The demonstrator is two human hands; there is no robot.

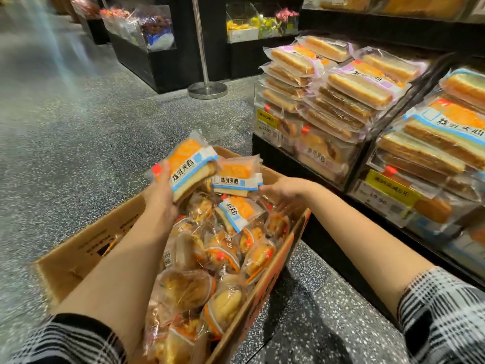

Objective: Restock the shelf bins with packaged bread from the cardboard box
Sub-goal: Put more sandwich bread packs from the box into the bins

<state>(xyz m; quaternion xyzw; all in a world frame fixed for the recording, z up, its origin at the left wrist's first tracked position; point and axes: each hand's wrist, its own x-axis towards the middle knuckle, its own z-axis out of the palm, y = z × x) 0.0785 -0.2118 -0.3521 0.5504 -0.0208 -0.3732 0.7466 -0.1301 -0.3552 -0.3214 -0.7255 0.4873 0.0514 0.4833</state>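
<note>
Nearest the camera: both forearms reach forward from plaid sleeves [446, 319] over an open cardboard box [86, 248] standing on the speckled floor [78, 122].

Box contents: a heap of clear-wrapped round buns [189, 287] with orange bands. One blue-and-orange sandwich bread pack [237, 212] lies tilted on top of the heap toward the far end.

Left hand [160, 195]: grip closed on a sandwich bread packet [189, 166], thumb across the label side, remaining fingers hidden beneath. Packet is held above the far end of the box, tilted, blue label stripe with printed characters facing up.

Right hand [282, 189]: fingers extended, at the right end of a second packet [237, 178] of the same kind, which sits level just beside the first and overlaps its edge. Fingertips are hidden under or behind the wrapper; cannot tell whether the grip is closed on it or only supporting it.

Right of the box: black shelf unit with clear bins. Near bin [409, 190] holds stacked blue-label sandwich bread, yellow price tag [391, 190] on its front. Next bin [307, 127] holds stacked purple-label sandwich bread piled above the rim, also with a yellow tag.

Farther off: a metal stanchion post [203, 48] with a round base on the floor. Beyond it, black display stands carrying clear bins of colourful packaged goods [154, 24], too blurred to identify.
</note>
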